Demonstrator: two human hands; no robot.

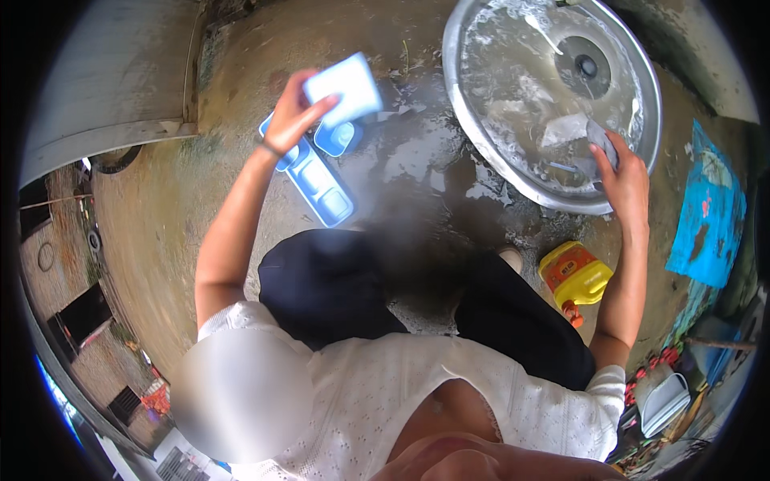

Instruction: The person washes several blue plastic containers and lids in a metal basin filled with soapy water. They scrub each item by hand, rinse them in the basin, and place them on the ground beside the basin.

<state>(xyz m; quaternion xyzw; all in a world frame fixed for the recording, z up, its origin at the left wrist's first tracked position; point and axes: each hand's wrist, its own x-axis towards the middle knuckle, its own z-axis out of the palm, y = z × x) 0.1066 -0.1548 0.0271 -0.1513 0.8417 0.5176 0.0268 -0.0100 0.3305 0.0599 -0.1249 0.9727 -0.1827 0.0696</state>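
Observation:
My left hand (295, 111) grips a small pale-blue plastic container (346, 90), raised over the wet floor, with the thumb across its bright face. Just below that hand, a blue plastic compartment tray (325, 189) and a second small blue container (338, 138) rest on the ground. At the lower right inside a large round metal basin (460, 111), my right hand (625, 177) pinches a grey cloth or pad (603, 141). Sudsy water fills the basin. A whitish piece (562, 130) floats near the cloth, and a white utensil handle (543, 35) shows at the far side.
A yellow detergent jug (586, 279) with a red cap lies by my right forearm. Further right is a torn blue sheet (707, 210). A pale panel (114, 84) stands at the upper left. My bent knees (319, 276) are between me and the tray.

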